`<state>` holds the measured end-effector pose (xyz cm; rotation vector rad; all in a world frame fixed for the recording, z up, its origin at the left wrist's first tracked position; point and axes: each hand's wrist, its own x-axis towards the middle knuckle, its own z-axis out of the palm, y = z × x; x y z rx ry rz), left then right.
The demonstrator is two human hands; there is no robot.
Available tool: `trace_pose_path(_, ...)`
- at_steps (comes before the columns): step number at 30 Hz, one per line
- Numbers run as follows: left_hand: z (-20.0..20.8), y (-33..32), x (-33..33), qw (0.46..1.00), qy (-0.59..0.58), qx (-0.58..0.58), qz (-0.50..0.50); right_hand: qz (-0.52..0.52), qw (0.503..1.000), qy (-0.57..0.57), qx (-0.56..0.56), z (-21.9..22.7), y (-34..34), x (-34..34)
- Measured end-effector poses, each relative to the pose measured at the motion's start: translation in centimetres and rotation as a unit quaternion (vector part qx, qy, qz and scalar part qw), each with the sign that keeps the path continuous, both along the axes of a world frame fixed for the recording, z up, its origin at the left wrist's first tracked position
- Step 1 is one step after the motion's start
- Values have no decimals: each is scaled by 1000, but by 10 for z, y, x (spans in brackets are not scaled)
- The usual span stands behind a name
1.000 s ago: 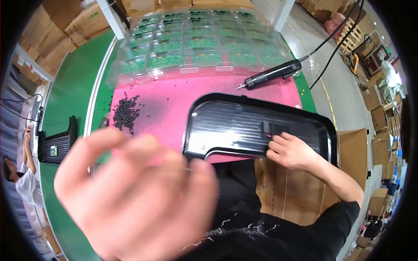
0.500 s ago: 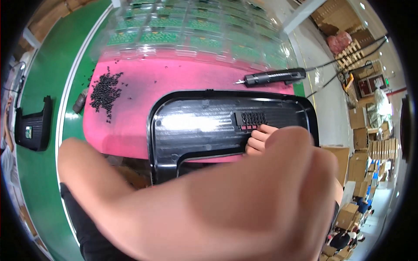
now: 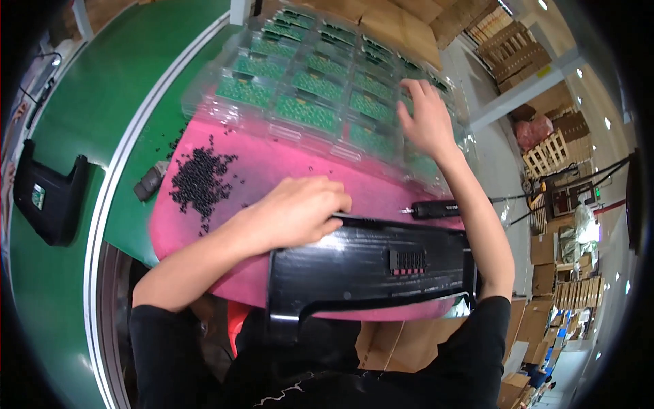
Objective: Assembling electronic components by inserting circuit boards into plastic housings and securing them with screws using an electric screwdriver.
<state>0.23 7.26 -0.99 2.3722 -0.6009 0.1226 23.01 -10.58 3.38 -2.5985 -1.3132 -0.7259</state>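
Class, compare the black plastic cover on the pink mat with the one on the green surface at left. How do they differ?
The mat cover has the left hand at its upper edge; no hand shows on the far cover. The mat cover shows a bare slotted grid; the far cover carries a small green circuit board. Both are black with a cut-out edge.

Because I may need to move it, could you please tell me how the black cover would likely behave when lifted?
The black cover would probably stay stiff, as its rimmed shape shows no sag. It may be light for its size, since its walls look thin. Its shiny surface suggests it could slip a little.
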Motion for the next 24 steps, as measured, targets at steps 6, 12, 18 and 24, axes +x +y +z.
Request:
trace_pose_path(6, -23, 7, 1, 997, -54, -50, -30, -160, 976, 116, -87, -39, 60, 97)
trace_pose_path(12, -21, 13, 7, 993, -101, -53, -32, -124, 984, 88, -88, -59, 94, 123)
trace_pose_path(18, -11, 14, 13, 997, -51, -22, -50, -164, 985, 55, -24, -69, 89, 125)
trace_pose_path(24, -1, 12, 8, 993, -112, -31, -4, 48, 991, -11, 123, -11, 54, 48)
